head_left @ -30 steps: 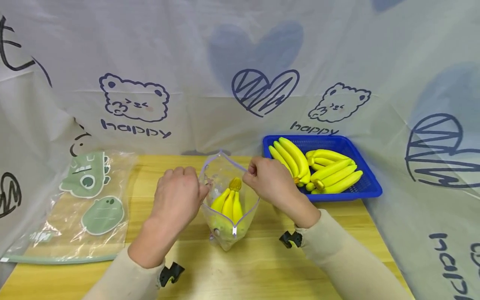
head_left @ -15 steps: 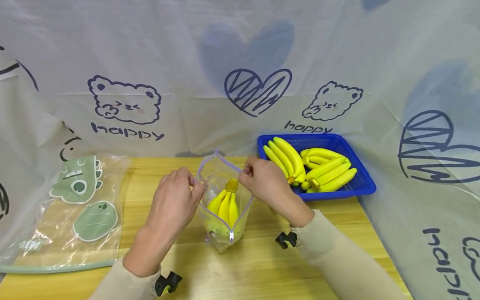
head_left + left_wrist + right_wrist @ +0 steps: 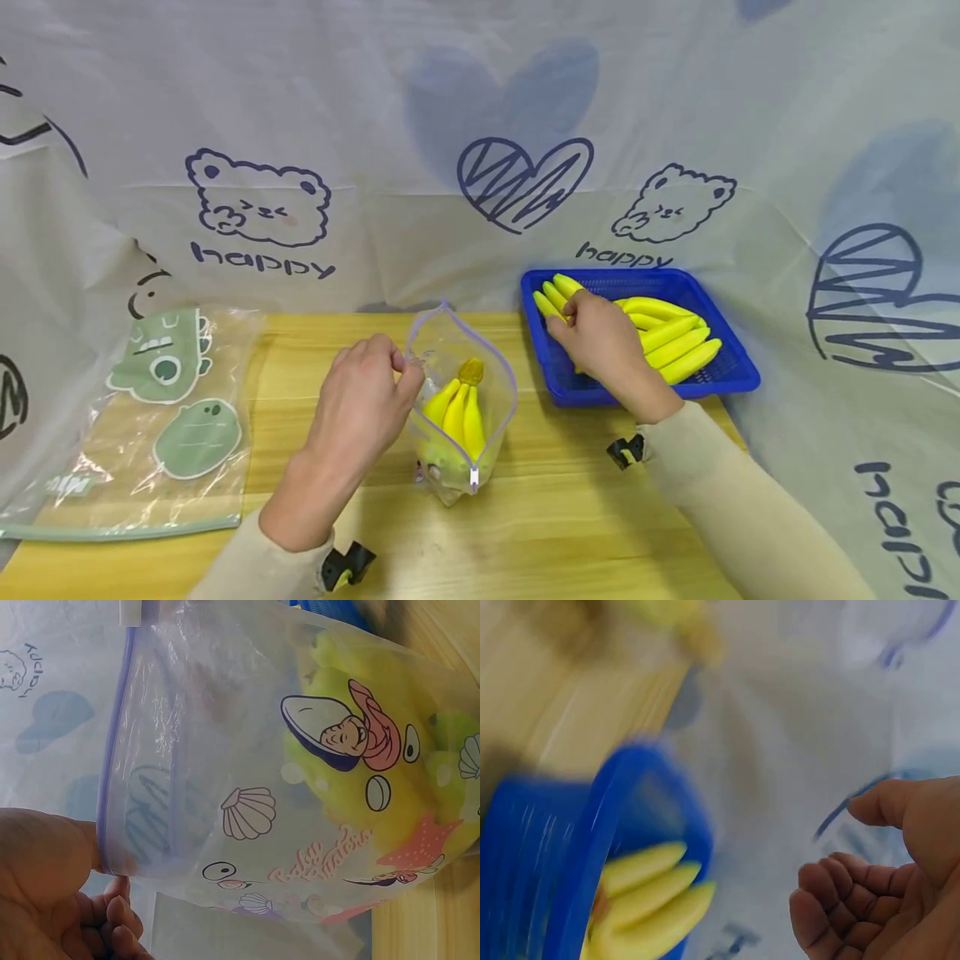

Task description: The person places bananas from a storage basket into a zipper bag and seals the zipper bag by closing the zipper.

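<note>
We see the right hand (image 3: 600, 333) has moved off the bag's rim since the earlier frame and is now over the blue basket; the left hand (image 3: 363, 396) stays at the bag. Nearest us, beige sleeves (image 3: 750, 500) with black clips (image 3: 348, 567) at the cuffs reach over the wood-grain table (image 3: 525, 550). Left side, we have a flat clear bag (image 3: 127, 471) with green dinosaur prints. Middle: the printed zip bag (image 3: 202, 727) stands with its mouth open, white slider (image 3: 474, 477) toward us, and a banana bunch (image 3: 459, 414) inside, stem end up. Left thumb and fingers pinch its purple-edged rim. Farther right, the blue basket (image 3: 558, 392) holds more bananas: a left bunch (image 3: 552, 296), partly behind the right hand, and a right-hand pile (image 3: 678, 346). Right fingers are loosely curled, thumb apart, nothing held; we can't tell if they touch the bananas. At the back we get a pale curtain (image 3: 412, 233) with bear and heart drawings.
</note>
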A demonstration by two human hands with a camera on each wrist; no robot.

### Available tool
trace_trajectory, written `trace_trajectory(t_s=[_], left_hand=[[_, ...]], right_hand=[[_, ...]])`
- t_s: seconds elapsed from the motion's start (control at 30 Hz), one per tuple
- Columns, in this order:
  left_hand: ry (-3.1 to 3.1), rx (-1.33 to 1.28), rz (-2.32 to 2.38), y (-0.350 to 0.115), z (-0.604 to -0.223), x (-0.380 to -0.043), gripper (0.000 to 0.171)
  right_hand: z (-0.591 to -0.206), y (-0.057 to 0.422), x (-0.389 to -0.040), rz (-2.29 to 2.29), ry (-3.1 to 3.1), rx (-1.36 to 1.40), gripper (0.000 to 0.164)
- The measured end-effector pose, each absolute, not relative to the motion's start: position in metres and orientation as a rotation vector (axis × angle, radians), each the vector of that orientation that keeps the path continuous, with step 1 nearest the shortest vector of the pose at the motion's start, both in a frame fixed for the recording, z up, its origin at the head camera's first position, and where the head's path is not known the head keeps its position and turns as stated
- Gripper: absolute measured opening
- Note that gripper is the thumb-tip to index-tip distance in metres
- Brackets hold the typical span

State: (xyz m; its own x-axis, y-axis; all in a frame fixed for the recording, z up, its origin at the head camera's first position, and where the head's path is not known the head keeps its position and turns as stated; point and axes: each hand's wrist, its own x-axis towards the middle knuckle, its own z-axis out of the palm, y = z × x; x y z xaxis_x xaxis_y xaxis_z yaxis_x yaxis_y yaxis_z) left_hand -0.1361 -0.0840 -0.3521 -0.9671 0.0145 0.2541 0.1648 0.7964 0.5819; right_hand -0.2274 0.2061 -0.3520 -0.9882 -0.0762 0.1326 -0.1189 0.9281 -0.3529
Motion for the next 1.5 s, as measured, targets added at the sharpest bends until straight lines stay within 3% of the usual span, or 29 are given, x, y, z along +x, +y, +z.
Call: trace_trajectory(t_s=[0.17, 0.37, 0.63, 1.33, 1.5], left_hand=[[-2.746, -0.135, -0.919, -0.084, -0.352, -0.136, 0.019], [-2.747, -0.134, -0.927, -0.084, -0.351, -0.135, 0.019], [-2.766, -0.130, -0.929, -0.085, -0.351, -0.136, 0.017], [-2.768, -0.128, -0.922, -0.086, -0.354, -0.136, 0.015], [-2.768, -0.131, -0.921, -0.087, -0.354, -0.135, 0.015]], right_hand=[[-0.359, 0.241, -0.258, 0.427, -3.095, 0.066, 0.048], [-0.372, 0.265, -0.285, 0.352, -3.218, -0.027, 0.035], [-0.390, 0.269, -0.305, 0.366, -3.385, -0.139, 0.033], [-0.403, 0.265, -0.301, 0.380, -3.360, -0.376, 0.062], [-0.408, 0.261, -0.298, 0.302, -3.370, -0.368, 0.061]])
